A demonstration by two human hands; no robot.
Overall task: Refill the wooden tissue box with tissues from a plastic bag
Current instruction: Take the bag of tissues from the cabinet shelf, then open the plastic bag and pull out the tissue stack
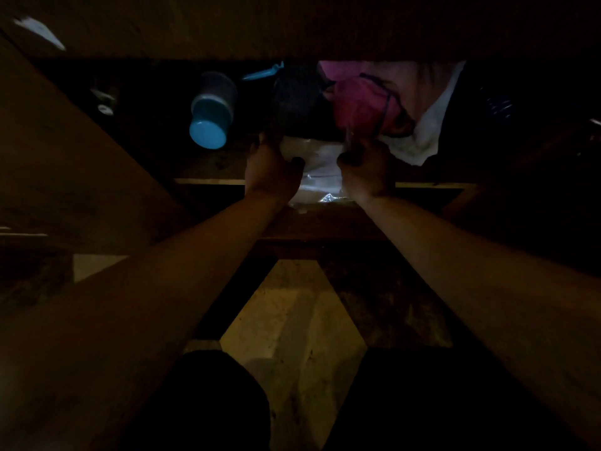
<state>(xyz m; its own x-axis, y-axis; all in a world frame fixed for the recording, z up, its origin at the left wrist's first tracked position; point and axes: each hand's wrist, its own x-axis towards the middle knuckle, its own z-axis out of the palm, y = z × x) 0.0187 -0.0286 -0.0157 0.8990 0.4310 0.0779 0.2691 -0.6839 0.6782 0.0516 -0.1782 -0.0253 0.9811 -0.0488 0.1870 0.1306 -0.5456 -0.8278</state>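
The scene is very dark. A clear plastic bag (pixel 320 170) with white tissues inside sits at the front of a low cupboard shelf. My left hand (pixel 271 167) grips the bag's left side and my right hand (pixel 366 170) grips its right side, both arms stretched forward. The bag's lower edge hangs over the shelf's front lip (pixel 208 181). The wooden tissue box is not in view.
On the shelf lie a blue plastic cup (pixel 211 115) on its side, a dark round bundle (pixel 299 99), a pink bag (pixel 364 105), white cloth (pixel 426 125) and a blue clip (pixel 263 73). An open cupboard door (pixel 65 151) stands left. Tiled floor (pixel 292 320) is below.
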